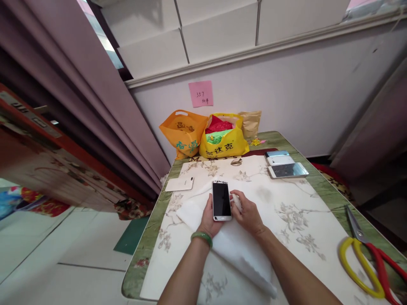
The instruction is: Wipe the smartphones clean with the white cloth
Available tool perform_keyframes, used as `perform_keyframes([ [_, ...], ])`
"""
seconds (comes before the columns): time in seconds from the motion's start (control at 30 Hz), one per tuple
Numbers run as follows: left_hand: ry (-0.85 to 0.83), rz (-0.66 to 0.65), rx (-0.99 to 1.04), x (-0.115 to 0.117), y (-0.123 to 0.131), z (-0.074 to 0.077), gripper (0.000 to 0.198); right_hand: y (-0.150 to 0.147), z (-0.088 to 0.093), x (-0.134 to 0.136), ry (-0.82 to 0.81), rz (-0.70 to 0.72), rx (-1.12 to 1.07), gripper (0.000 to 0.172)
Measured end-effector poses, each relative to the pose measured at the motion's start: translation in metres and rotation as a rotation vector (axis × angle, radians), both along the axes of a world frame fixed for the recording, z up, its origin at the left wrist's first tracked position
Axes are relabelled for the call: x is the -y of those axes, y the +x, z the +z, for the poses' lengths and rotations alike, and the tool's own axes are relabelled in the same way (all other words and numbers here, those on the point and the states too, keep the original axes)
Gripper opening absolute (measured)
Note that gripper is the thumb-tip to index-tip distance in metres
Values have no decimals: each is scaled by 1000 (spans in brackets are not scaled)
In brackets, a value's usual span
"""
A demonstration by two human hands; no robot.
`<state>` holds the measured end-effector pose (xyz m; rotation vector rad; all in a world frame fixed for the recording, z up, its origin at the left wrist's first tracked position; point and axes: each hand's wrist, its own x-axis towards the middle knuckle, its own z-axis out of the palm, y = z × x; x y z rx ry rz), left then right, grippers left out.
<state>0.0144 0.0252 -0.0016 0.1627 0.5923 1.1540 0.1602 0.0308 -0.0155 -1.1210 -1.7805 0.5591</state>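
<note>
A white-framed smartphone (pixel 221 200) with a dark screen lies face up in my left hand (pixel 209 217), whose fingers support it from below and the left. Its top edge and lower left corner look chipped. My right hand (pixel 250 214) is closed at the phone's right side, pinching a small bunched white cloth (pixel 237 202). Beneath both hands a larger white cloth (pixel 244 258) is spread over the table, with a fold running toward me. A green bangle (pixel 202 238) circles my left wrist.
A white phone back cover (pixel 179 184) lies to the left. Several phones (pixel 288 170) sit at the back right. Large scissors (pixel 362 250) rest on the right edge. Behind stand an orange bag (pixel 184 133), a stuffed yellow bag (pixel 225 144) and a brown paper bag (pixel 251 123).
</note>
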Motion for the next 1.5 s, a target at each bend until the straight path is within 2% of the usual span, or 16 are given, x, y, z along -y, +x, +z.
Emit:
perform_keyframes([
  [0.17, 16, -10, -13, 0, -1, -5, 54, -1, 5, 3, 65, -11, 1, 47],
  [0.37, 28, 5, -20, 2, 0, -3, 51, 0, 2, 6, 29, 0, 45, 37],
  [0.53, 11, 20, 6, 1, -1, -4, 50, -1, 3, 8, 59, -1, 29, 45],
  [0.6, 9, 19, 4, 1, -2, -7, 49, -1, 3, 8, 61, -5, 28, 43],
  [0.7, 37, -4, -3, 1, -3, -10, 53, -1, 2, 7, 34, -36, 31, 36],
  [0.9, 60, -87, -20, 1, -7, -12, 64, 3, -5, 1, 66, -173, 85, 42],
  [1.03, 58, -84, -7, 1, -7, -14, 62, 3, -5, 2, 56, -104, 110, 37],
  [1.17, 29, -11, -37, 0, -6, -16, 56, 1, -4, 4, 87, -25, 108, 45],
  [1.37, 47, -16, -36, 1, -3, -12, 52, 0, -2, 6, 41, -21, 111, 37],
  [1.5, 36, 47, -60, 3, -3, -13, 58, 0, -1, 6, 42, -34, 49, 41],
])
